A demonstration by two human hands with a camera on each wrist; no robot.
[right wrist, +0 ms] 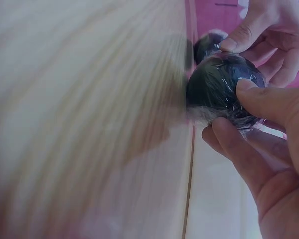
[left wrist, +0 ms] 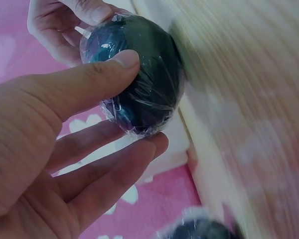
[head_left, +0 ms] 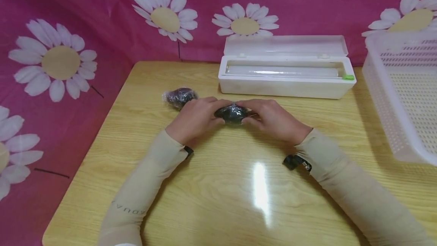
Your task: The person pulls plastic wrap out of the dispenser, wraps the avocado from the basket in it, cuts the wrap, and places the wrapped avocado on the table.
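Note:
Between both hands is a smooth, rounded, dark green-black item (head_left: 233, 114) wrapped in clear cling film, low over the table. Its exact kind cannot be told. My left hand (head_left: 196, 120) pinches its left end, with the thumb (left wrist: 112, 72) lying across the film and fingers beneath. From the other end my right hand (head_left: 280, 121) holds it between thumb and fingers (right wrist: 234, 144). Crinkled film shows along its lower edge in the right wrist view. A second dark wrapped item (head_left: 179, 98) lies just beyond my left hand, partly hidden by it.
Behind the hands stands a white cling film box (head_left: 286, 86), lid raised, with a film roll (head_left: 283, 71) inside and a green piece (head_left: 348, 77) at its right end. A pale plastic basket (head_left: 385, 124) sits at the right. Pink flowered cloth (head_left: 112, 18) borders the wooden table (head_left: 218, 200).

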